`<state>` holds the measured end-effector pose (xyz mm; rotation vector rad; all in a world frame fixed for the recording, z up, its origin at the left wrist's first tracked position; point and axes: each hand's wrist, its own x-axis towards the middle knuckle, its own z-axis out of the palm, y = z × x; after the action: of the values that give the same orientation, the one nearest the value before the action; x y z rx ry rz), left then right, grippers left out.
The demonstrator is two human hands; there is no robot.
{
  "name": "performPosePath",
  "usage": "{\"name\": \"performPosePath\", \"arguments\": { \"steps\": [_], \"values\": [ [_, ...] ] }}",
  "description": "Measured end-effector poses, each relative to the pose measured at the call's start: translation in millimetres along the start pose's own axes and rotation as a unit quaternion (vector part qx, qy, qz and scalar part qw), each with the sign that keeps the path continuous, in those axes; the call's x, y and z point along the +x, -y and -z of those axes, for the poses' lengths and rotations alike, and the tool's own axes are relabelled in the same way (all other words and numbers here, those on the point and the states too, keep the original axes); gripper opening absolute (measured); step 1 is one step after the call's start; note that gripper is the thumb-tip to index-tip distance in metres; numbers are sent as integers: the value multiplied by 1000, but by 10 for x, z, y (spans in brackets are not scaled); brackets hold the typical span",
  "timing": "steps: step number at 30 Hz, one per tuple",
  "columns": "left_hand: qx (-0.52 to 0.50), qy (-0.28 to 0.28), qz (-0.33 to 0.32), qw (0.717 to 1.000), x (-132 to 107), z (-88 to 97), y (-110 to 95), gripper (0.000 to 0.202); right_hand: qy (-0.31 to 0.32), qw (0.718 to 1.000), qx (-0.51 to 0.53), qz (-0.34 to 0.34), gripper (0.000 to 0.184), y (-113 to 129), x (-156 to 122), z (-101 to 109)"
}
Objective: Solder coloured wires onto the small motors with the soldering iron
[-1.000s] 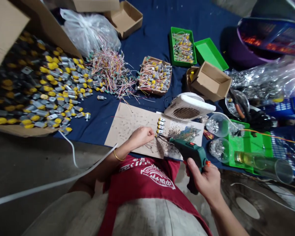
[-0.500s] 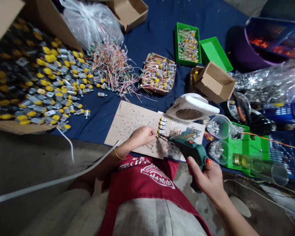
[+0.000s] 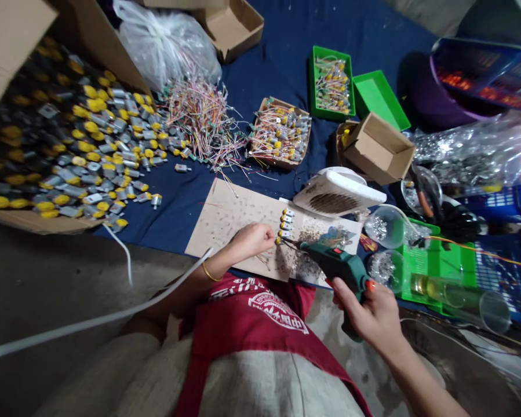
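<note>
In my right hand (image 3: pixel 375 315) is a green soldering gun (image 3: pixel 338 260), my fingers wrapped round its handle. Its tip points left, at the lower end of a short column of small yellow-capped motors (image 3: pixel 287 219). My left hand (image 3: pixel 255 239) is pinched closed just left of that tip; whatever lies between its fingertips is too small to make out. Under both the motors and the tip lies a stained cardboard sheet (image 3: pixel 225 217), with a few loose wires (image 3: pixel 263 262) near my left hand.
A large carton of motors (image 3: pixel 108 121) stands left, beside a heap of wires (image 3: pixel 199 116). Behind the sheet are a white vented device (image 3: pixel 338 191) and a small box of wired motors (image 3: pixel 281 133). Green trays (image 3: pixel 462 260) and clear cups (image 3: pixel 386 269) stand right. A white cable (image 3: pixel 112 315) crosses my left forearm.
Both hands and the soldering gun stay nearly in place. The right hand and the gun's handle have shifted very slightly, and the camera view has moved a little.
</note>
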<state>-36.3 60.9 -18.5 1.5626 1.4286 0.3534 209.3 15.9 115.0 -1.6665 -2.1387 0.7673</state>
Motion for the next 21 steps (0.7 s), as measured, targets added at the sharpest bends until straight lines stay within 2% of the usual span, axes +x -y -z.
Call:
{"name": "performPosePath", "arguments": {
  "steps": [6,11,13,15,18,21],
  "values": [
    [-23,3,10,1000,2,2,13,13,-83,983,56,-154,61,-123,-349,-131],
    [-86,-13,12,996,-32,3,59,14,-78,980,110,-144,67,-268,-412,-289],
    [-75,-7,1,997,-58,1,54,13,-87,968,146,-185,64,-301,-414,-321],
    [-56,0,-9,998,-80,-8,38,12,-88,938,218,-253,61,-310,-417,-339],
    [-37,0,-9,999,-94,-25,11,13,-82,865,351,-349,62,-311,-407,-365],
    [-19,-3,-2,1000,-89,-35,-15,13,-84,791,445,-411,59,-340,-371,-414]
  ]
}}
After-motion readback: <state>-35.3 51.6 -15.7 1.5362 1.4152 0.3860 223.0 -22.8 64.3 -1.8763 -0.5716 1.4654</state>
